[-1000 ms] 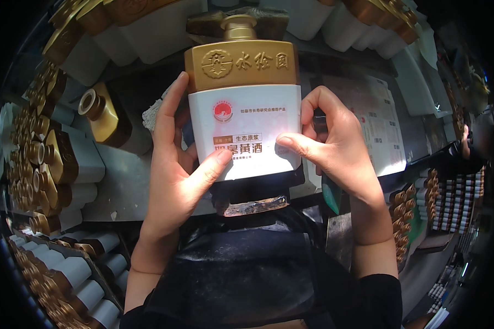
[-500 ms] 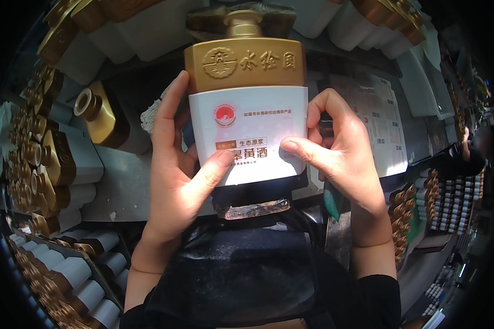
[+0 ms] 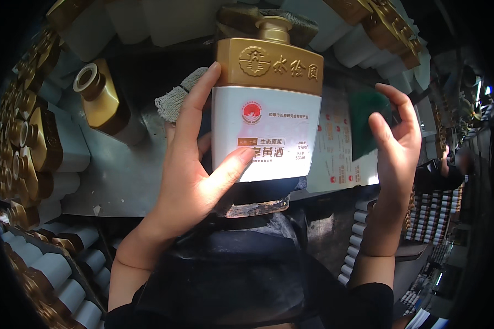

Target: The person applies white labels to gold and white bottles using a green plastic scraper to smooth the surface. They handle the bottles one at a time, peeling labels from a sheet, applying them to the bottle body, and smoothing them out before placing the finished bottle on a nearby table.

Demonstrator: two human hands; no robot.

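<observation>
My left hand is closed on a flat-sided bottle. Its thumb presses the front while the fingers wrap the left side. White below and gold at the shoulder and neck, the bottle carries a red round emblem and dark print. It leans slightly to the right over a dark block with a worn edge. To the right, apart from the bottle, my right hand is raised and holds a thin dark green scraper-like piece, partly hidden by the fingers.
A sheet of printed labels lies on the grey worktable right of the bottle. Whitish knitted fabric sits behind my left hand. Another gold-shouldered bottle stands left; many more crowd the sides and back. A person is far right.
My right hand has left the bottle's front and swung right and up, bringing the green piece into fuller view. The bottle, in my left hand, appears further right and tilts slightly.
</observation>
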